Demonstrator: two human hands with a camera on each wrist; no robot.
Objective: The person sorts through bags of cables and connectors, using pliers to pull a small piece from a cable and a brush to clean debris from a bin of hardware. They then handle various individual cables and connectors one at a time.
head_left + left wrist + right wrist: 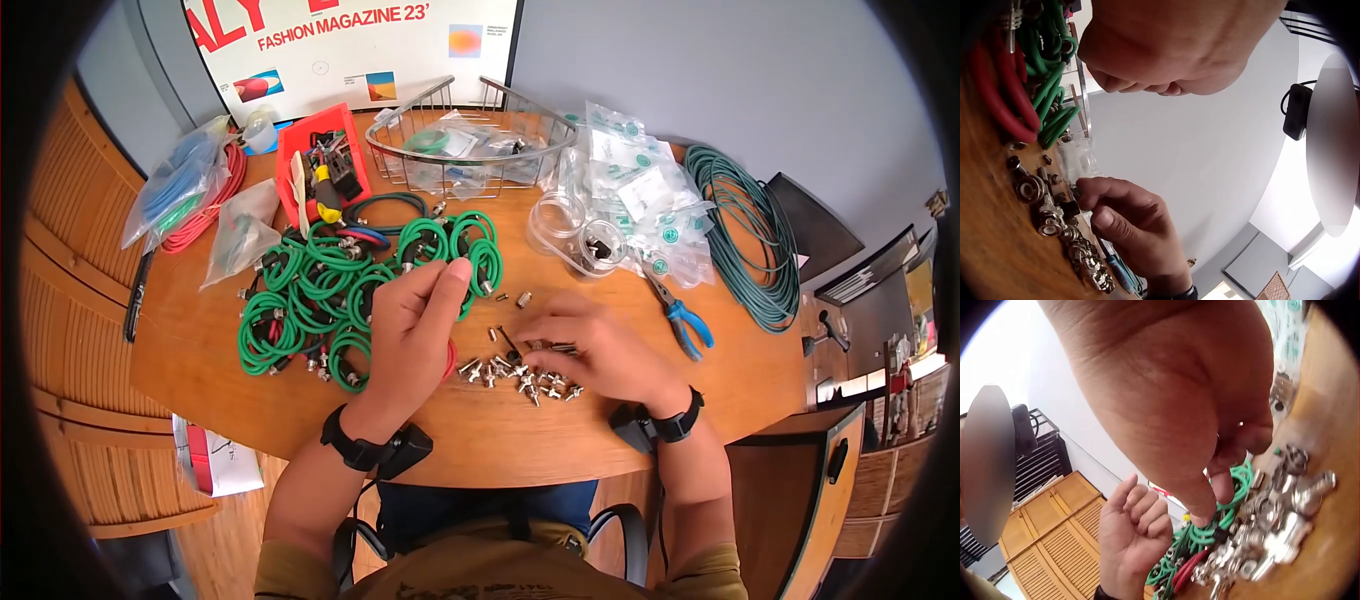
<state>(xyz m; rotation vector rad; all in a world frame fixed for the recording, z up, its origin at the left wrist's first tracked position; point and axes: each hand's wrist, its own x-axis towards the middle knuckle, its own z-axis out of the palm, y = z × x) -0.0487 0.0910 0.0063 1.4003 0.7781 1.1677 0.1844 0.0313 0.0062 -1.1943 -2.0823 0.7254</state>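
Left hand (415,320) raised, fingers curled in, thumb extended; right hand (595,350) with fingers bent, thumb near index.

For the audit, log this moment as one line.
left hand: curled, nothing visible held | right hand: near metal connectors, grip unclear | green cables: coiled

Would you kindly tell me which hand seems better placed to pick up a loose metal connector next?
Probably the right hand: it hovers low over the metal connectors, while the left hand is raised and curled, nearer the green cables.
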